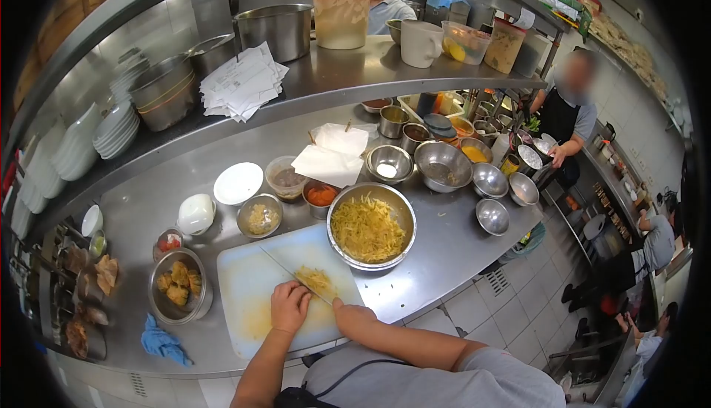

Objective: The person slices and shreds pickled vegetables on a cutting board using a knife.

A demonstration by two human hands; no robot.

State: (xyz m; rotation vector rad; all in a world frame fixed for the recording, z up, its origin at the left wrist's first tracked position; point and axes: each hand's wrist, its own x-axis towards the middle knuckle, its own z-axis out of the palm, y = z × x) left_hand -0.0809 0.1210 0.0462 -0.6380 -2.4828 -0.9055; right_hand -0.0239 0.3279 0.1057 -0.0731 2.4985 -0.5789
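A kitchen knife lies diagonally over a white cutting board, its tip toward the far left. My right hand is closed around its handle at the board's near right. Beside the blade, my left hand rests on the board with curled fingers; whatever is under them is hidden. Thin yellow shreds lie on the far side of the blade. Just beyond the board's right corner stands a large steel bowl holding more yellow shreds.
Left of the board are a steel pot with browned pieces and a blue cloth. Behind it stand a small bowl, a white plate and several steel bowls. A loaded shelf overhangs the counter. Other people work nearby.
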